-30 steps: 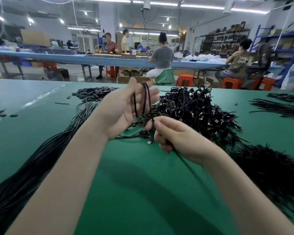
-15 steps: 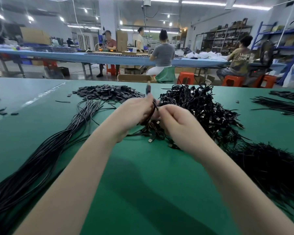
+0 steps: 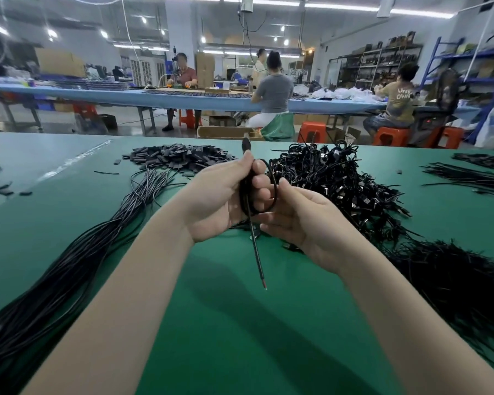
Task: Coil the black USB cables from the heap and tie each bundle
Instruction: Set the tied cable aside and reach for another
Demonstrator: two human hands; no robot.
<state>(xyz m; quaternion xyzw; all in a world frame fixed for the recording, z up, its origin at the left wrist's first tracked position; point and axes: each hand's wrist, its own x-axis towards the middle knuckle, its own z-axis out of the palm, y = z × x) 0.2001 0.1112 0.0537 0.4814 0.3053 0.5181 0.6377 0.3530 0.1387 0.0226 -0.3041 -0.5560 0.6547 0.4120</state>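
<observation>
My left hand (image 3: 220, 199) grips a coiled black USB cable (image 3: 272, 195) above the green table (image 3: 240, 323). The plug end sticks up past my thumb, and the stripped tail (image 3: 257, 258) hangs down toward the table. My right hand (image 3: 305, 220) sits just right of the coil with fingers loosely spread, fingertips touching the loop. A straight run of uncoiled black cables (image 3: 69, 258) lies along the left side. A heap of coiled and tied bundles (image 3: 340, 181) is piled behind my right hand.
A pile of dark flat ties (image 3: 180, 158) lies at the far middle of the table. Thin black twist ties (image 3: 468, 280) spread at right, more strands (image 3: 474, 178) at far right. People sit at a long blue bench (image 3: 183, 98) behind.
The loose loops have been gathered into a tight coil in my left hand. My right hand came up beside it, then opened, and the cable tail now hangs free below.
</observation>
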